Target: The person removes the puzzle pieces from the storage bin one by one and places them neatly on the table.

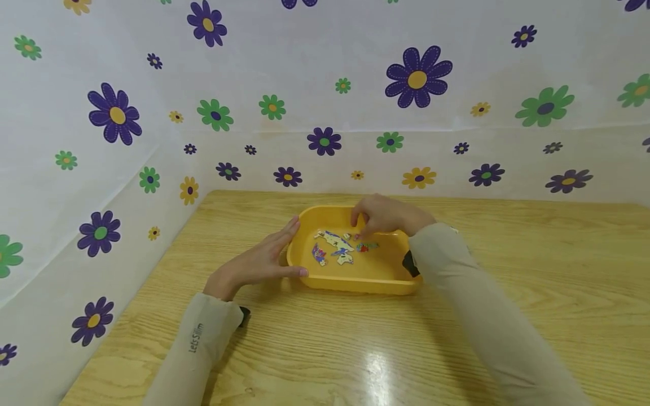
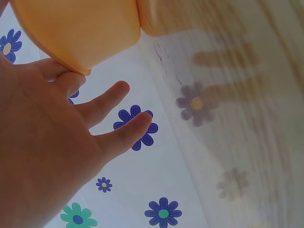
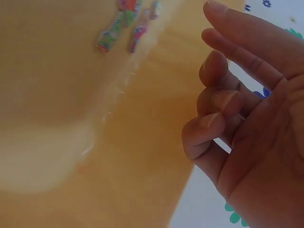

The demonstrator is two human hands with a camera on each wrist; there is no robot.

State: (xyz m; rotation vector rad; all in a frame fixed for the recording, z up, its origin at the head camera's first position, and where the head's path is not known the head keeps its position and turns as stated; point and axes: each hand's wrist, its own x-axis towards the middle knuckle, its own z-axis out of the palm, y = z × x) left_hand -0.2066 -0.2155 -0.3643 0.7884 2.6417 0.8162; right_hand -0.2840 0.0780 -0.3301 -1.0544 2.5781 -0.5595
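A yellow plastic tray (image 1: 355, 286) sits on the table with several small flat printed pieces (image 1: 336, 243) inside, mostly toward its left. My left hand (image 1: 259, 262) is at the tray's left end. Its thumb touches the near rim and its fingers lie along the outer side; in the left wrist view the other fingers spread straight, away from the tray. My right hand (image 1: 383, 214) is over the tray's far rim, fingers bent down close to the pieces. In the right wrist view its fingers are loosely bent with nothing visible between them, beside colourful pieces (image 3: 111, 35).
The tray stands on a light wooden table (image 1: 315, 344). White cloth (image 1: 304, 67) printed with flowers rises behind the table and along its left side. A dark band (image 1: 411, 264) shows at the right wrist, partly over the tray's right end.
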